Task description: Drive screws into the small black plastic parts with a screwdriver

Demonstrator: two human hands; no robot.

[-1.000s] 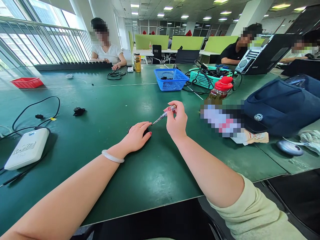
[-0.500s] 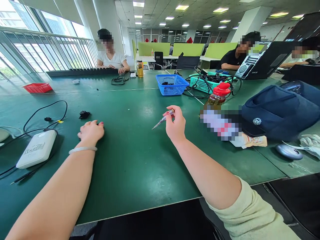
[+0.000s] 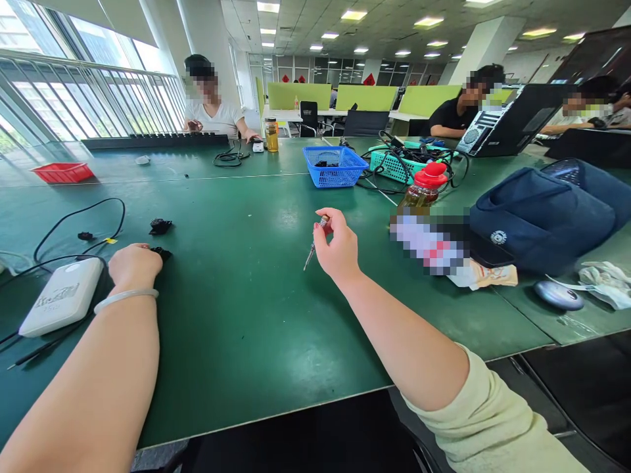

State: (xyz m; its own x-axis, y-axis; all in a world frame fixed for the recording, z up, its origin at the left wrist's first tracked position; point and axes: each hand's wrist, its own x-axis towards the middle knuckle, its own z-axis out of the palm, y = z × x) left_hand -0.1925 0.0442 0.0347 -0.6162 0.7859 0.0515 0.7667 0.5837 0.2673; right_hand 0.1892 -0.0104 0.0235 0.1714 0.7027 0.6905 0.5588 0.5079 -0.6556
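My right hand (image 3: 339, 244) is closed on a slim screwdriver (image 3: 309, 256) with a clear handle, its tip slanting down to the left above the green table (image 3: 236, 315). At the left, my left hand (image 3: 135, 264) rests on the table with its fingers curled and mostly hidden behind the knuckles. A small crumpled black piece (image 3: 162, 253) shows at its right edge; whether the fingers grip it I cannot tell. Just beyond lies another small black piece (image 3: 160, 226). Beside my left wrist is a white box-shaped device (image 3: 62, 295) with black cables around it.
A blue basket (image 3: 335, 165) and a green basket of cables (image 3: 394, 164) stand farther back. To the right are a red-lidded bottle (image 3: 424, 186), a dark blue bag (image 3: 542, 217) and a mouse (image 3: 559, 295). A red tray (image 3: 63, 173) sits far left. Other people sit across the table.
My left hand has shifted left, and a black piece now shows at its right edge. The screwdriver has tilted more steeply downward in my right hand. The view has turned slightly.
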